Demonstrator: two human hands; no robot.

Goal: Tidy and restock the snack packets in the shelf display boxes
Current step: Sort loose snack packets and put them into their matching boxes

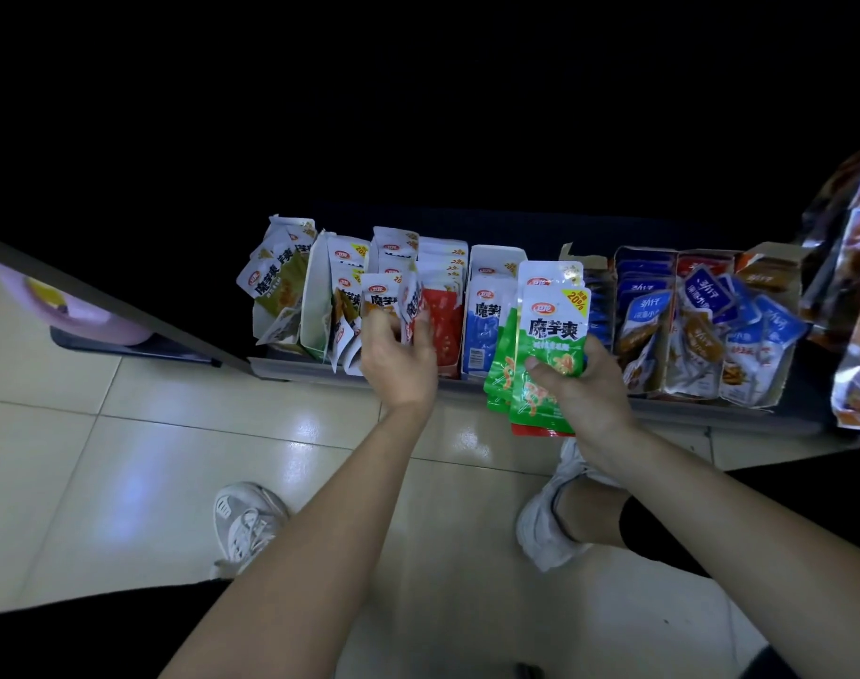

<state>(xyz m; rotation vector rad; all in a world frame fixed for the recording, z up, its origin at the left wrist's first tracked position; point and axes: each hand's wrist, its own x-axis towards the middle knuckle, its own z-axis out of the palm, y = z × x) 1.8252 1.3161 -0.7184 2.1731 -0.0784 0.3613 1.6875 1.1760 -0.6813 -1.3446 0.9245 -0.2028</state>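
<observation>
Nearest the camera, my shoes (244, 521) stand on the tiled floor (124, 458), just short of the shelf.

Hands: my right hand (584, 384) grips a fanned stack of green packets (550, 335), thumb pressed across their faces and fingers curled behind. A red edge shows beneath the stack. It is held in front of the shelf edge (290, 367), not yet in any box. My left hand (398, 365) has its fingers curled round the lower part of an orange packet (380, 298), upright at the front of the display boxes.

Shelf, beyond the hands: the red packets (440, 311) and blue packets (486, 316) stand in fairly even rows. The leftmost box (276, 281) holds olive packets leaning at several angles, with some slumped at its foot. Behind the green stack is an open cardboard box (582, 259) whose contents I cannot see. Further right, the blue-and-brown packets (712, 330) lie jumbled and overlapping.

Progress, as I judge it: mid-task. The centre rows look settled. The green stack awaits placing, and both ends of the row need straightening.
</observation>
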